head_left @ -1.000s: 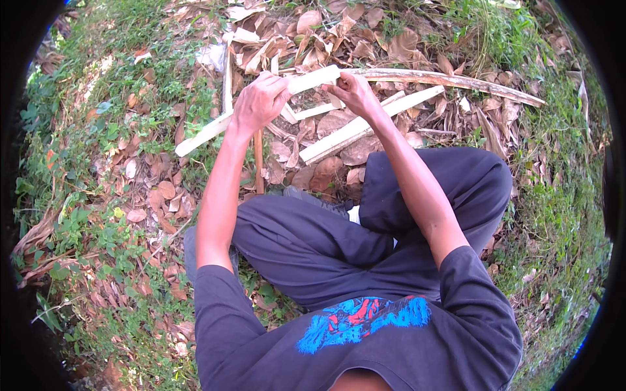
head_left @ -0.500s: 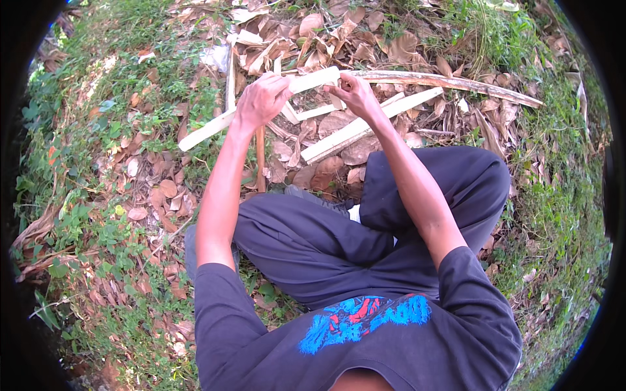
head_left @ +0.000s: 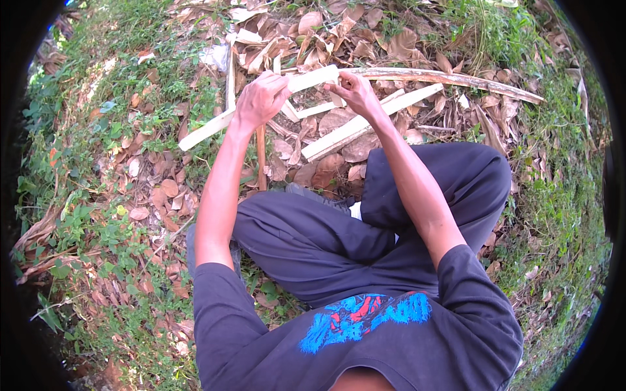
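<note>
The left hand (head_left: pixel 263 98) is closed around a pale wooden strip (head_left: pixel 314 79), knuckles up, fingers wrapped over it. The strip slants across the far middle of the scene, its left end nearer the person and its right end farther away. The right hand (head_left: pixel 354 92) is at that right end, its fingers bent and its thumb and forefinger touching or just beside the wood; whether they pinch it I cannot tell.

To the right, two pale lengths of wood (head_left: pixel 373 124) lie side by side on the dry leaves (head_left: pixel 401 44), slanting near-left to far-right. Beyond them a long, curved, weathered slat (head_left: pixel 456 81) reaches out to the right. A short pale piece (head_left: pixel 316 109) lies between the two hands, on their near side. On the left, a narrow pale stick (head_left: pixel 231 78) points away from the person, with clear plastic (head_left: pixel 215 57) just left of its far part. A brown stick (head_left: pixel 261 159) runs from near the left wrist toward the dark trousers (head_left: pixel 306 238), whose legs are folded on the leafy ground
</note>
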`<state>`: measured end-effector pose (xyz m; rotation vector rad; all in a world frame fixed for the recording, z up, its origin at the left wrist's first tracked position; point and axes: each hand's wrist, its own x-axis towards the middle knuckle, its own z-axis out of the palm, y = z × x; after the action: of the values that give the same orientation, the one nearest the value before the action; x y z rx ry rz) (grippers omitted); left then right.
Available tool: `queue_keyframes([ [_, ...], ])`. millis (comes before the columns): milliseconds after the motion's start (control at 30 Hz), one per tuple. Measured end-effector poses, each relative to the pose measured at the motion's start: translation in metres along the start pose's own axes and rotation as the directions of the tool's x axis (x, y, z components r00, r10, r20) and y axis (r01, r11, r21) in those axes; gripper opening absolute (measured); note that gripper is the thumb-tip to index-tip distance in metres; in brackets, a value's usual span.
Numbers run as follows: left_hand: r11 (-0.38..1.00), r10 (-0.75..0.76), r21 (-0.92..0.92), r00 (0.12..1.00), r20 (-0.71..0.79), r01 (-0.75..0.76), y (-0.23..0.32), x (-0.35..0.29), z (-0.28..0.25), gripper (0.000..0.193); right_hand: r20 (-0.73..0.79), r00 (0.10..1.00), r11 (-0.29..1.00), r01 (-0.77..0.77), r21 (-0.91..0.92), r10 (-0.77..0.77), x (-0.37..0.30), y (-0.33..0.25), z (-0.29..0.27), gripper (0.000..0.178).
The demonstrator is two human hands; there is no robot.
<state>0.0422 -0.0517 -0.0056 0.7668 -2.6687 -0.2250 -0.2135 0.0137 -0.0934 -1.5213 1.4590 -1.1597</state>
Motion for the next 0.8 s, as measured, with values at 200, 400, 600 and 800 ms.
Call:
queue_keyframes([
  [200, 1.000, 0.016, -0.001, 1.000, -0.001, -0.016, -0.001, 0.000, -0.001, 0.028, -0.024, 1.000, 0.997, 0.013, -0.070, -0.014, -0.003, -0.007, -0.003, 0.049],
  [400, 1.000, 0.002, 0.002, 1.000, -0.011, -0.002, 0.004, 0.001, 0.000, 0.028, -0.101, 0.985, 0.990, 0.139, -0.013, -0.140, -0.002, -0.018, -0.010, 0.054],
  [600, 1.000, 0.003, -0.003, 1.000, -0.025, -0.003, 0.002, 0.002, 0.000, 0.027, -0.023, 0.998, 0.998, 0.059, -0.022, -0.060, 0.006, -0.018, -0.012, 0.048],
  [800, 1.000, -0.017, 0.016, 1.000, -0.003, 0.017, 0.000, 0.001, -0.001, 0.026, 0.052, 0.999, 0.998, -0.007, -0.061, 0.010, 0.004, -0.031, -0.018, 0.041],
])
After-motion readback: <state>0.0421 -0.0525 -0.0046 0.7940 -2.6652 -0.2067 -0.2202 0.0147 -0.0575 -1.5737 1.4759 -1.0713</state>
